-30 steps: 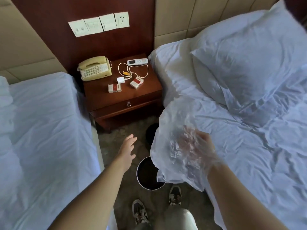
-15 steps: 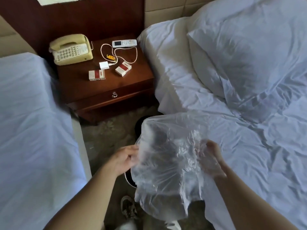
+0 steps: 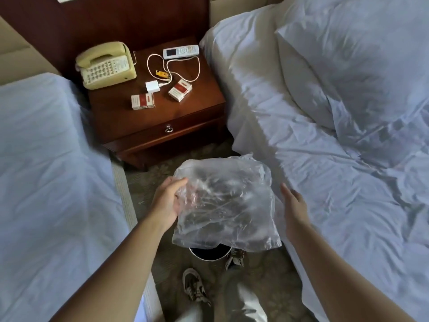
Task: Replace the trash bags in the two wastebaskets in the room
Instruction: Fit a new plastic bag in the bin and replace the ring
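A clear plastic trash bag [image 3: 226, 203] hangs spread out in the aisle between two beds. My left hand [image 3: 168, 202] grips its left edge, thumb on top and fingers behind the film. My right hand [image 3: 294, 206] is just off the bag's right edge with straight fingers and holds nothing. Below the bag, only the near rim of a round wastebasket [image 3: 210, 256] with a dark inside shows on the floor; the bag hides the rest of it.
A wooden nightstand [image 3: 157, 126] stands ahead with a phone [image 3: 105, 66], a remote [image 3: 181, 51], a charger with its cable [image 3: 152, 86] and two red-and-white packs [image 3: 142, 101]. White beds [image 3: 348, 194] flank the narrow carpeted aisle. My shoes [image 3: 194, 287] are beside the basket.
The bag has passed from my right hand to my left and come down over the wastebasket. My right hand has let go and opened beside it.
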Demonstrator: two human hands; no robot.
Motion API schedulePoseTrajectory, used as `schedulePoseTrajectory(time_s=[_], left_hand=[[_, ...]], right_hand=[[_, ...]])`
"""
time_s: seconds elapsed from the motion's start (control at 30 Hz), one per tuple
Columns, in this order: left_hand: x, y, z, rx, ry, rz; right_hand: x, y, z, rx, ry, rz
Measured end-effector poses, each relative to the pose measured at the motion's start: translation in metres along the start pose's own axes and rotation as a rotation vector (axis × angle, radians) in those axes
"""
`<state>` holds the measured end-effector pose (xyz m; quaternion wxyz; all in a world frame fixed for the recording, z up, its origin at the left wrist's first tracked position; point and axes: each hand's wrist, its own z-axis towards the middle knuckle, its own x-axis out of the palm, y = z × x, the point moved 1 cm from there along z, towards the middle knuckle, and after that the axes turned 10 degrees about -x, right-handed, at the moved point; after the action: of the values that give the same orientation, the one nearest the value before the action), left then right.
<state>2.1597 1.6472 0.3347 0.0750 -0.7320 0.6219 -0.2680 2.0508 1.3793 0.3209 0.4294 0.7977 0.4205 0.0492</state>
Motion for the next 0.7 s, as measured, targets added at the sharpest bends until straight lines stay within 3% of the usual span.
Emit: schedulePoseTrajectory(time_s=[0.03, 0.1, 0.23, 0.37, 0.43, 0.7], left_hand=[[0.0, 0.0, 0.002, -0.004, 0.048, -0.033], [0.004, 0.0, 0.005, 0.0, 0.115, -0.113], [0.017, -0.001, 0.004, 0.049, 0.111, -0.021], [0.028, 0.002, 0.007, 0.172, 0.137, 0.179], [0.035, 0.004, 0.015, 0.232, 0.104, 0.285], [0.033, -0.005, 0.048, 0.2, 0.019, 0.209]], right_hand=[[0.004, 0.002, -0.003, -0.15, -0.128, -0.129], [0.019, 0.012, -0.017, -0.444, -0.205, -0.27], [0.053, 0.026, -0.047, -0.806, -0.031, -0.373], [0.088, 0.033, -0.056, -0.748, 0.351, -0.333], [0.1, 0.026, -0.046, -0.699, 0.464, -0.323], [0.077, 0.016, 0.014, -0.52, 0.402, -0.184]])
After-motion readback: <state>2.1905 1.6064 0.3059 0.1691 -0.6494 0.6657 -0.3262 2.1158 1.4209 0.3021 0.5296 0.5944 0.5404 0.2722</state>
